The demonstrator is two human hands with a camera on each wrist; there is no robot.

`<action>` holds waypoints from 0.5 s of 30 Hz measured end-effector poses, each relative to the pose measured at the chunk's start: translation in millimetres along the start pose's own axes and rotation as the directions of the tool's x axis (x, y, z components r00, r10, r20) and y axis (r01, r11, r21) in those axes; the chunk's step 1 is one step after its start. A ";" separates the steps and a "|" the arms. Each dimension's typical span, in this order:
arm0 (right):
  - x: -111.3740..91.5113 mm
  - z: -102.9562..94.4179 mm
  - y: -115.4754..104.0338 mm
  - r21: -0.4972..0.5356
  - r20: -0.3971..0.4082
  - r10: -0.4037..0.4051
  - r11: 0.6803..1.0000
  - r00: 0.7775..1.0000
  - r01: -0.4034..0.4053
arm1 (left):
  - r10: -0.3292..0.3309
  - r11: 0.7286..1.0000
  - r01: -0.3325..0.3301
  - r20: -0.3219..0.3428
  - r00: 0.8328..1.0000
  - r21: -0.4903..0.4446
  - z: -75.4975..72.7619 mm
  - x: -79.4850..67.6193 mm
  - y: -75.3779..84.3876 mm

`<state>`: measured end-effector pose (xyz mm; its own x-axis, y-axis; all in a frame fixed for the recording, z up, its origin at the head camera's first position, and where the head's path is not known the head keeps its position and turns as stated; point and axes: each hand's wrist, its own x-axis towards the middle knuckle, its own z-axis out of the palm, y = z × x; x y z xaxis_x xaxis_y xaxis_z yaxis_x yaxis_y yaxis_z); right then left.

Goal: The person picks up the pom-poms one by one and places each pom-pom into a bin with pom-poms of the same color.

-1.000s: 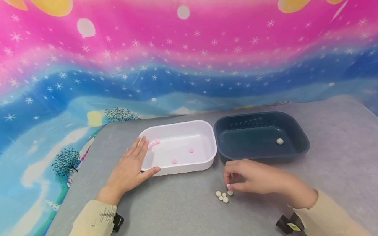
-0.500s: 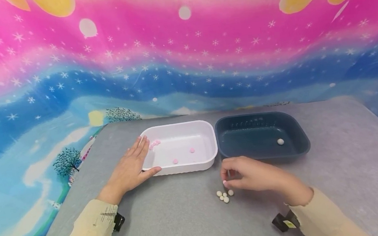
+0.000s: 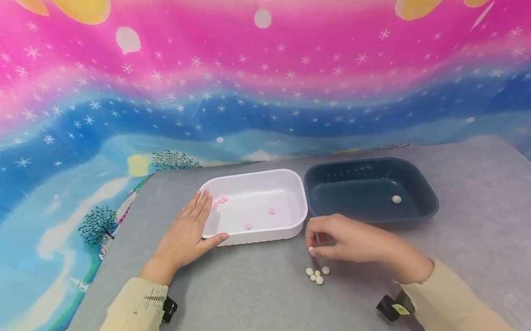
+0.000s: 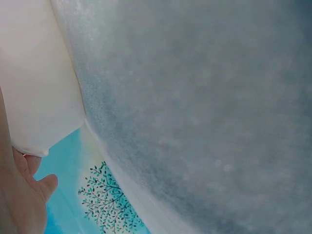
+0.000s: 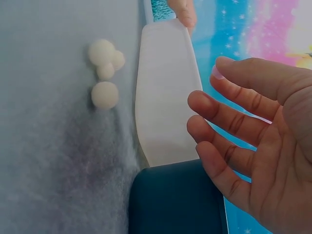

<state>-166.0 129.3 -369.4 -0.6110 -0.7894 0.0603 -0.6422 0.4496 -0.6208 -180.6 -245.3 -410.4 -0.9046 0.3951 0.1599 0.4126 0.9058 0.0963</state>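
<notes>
My right hand pinches a small pink ball between thumb and index fingertip; its other fingers curve loosely. Below it on the grey table lies a cluster of several cream balls. My left hand rests on the left end of a white tray, fingers spread over the rim, thumb along the front edge. Inside that tray are several pink pieces, two of them apart, such as one pink ball. In the left wrist view, part of the left hand shows at the tray's edge.
A dark blue-green tray stands right beside the white one, with a single cream ball in it. Behind the grey table hangs a colourful printed cloth. Black wrist cameras sit under both sleeves.
My right hand has lifted the pink ball away from the cream balls and moved it slightly up and left, toward the trays. My left hand has stayed on the white tray.
</notes>
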 end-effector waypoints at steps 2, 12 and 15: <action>2.1 -0.3 0.0 0.006 -0.004 0.001 1.000 1.000 -0.001 | 0.003 1.000 -0.003 -0.005 1.000 0.000 0.3 0.0 -0.4; 9.5 -1.4 0.0 0.064 -0.014 0.015 0.998 1.000 -0.014 | 0.009 1.000 -0.009 -0.013 1.000 0.001 1.3 -0.3 -1.2; 12.1 -2.7 -0.6 0.078 -0.028 0.016 0.997 0.999 -0.013 | 0.004 1.000 -0.004 -0.006 1.000 0.004 1.1 -0.3 -1.2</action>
<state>-174.2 120.6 -366.2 -0.6336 -0.7703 0.0723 -0.5959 0.4263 -0.6806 -181.0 -246.3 -411.6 -0.9022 0.3981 0.1659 0.4160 0.9048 0.0912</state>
